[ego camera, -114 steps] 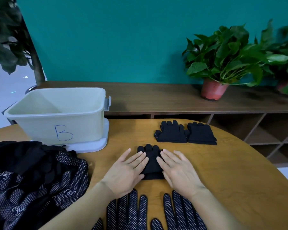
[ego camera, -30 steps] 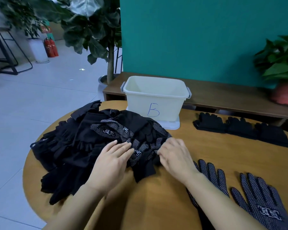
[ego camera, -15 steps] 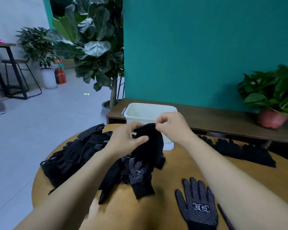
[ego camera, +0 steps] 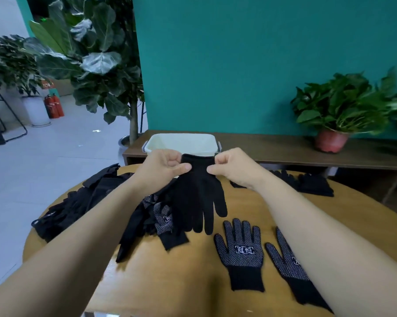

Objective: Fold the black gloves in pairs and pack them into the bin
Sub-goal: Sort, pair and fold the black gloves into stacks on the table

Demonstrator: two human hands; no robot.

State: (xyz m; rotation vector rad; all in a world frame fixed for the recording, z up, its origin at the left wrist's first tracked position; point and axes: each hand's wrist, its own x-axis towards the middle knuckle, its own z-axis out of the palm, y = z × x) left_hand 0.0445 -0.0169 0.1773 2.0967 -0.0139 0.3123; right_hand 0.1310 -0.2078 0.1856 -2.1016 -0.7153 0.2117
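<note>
A plain black glove [ego camera: 198, 197] hangs cuff-up, fingers down, above the round wooden table [ego camera: 193, 282]. My left hand [ego camera: 163, 167] pinches the left corner of its cuff and my right hand [ego camera: 233, 167] pinches the right corner. Behind my hands stands the white bin [ego camera: 181, 143], mostly hidden. A heap of black gloves [ego camera: 97, 209] covers the table's left side. Two dotted gloves [ego camera: 241, 250] lie flat, palm up, near the front right, the second glove [ego camera: 288, 268] partly under my right forearm. Folded black pairs [ego camera: 311, 184] lie at the back right.
A low wooden shelf [ego camera: 284, 149] runs along the teal wall with a potted plant [ego camera: 334, 120] in a red pot. A tall leafy plant [ego camera: 97, 65] stands at the left. Beyond it lies open tiled floor with a stool and fire extinguishers.
Both hands lifted one glove out of the heap and spread its cuff apart; it now hangs flat with its fingers down. The view tilted up and swung a little right.
</note>
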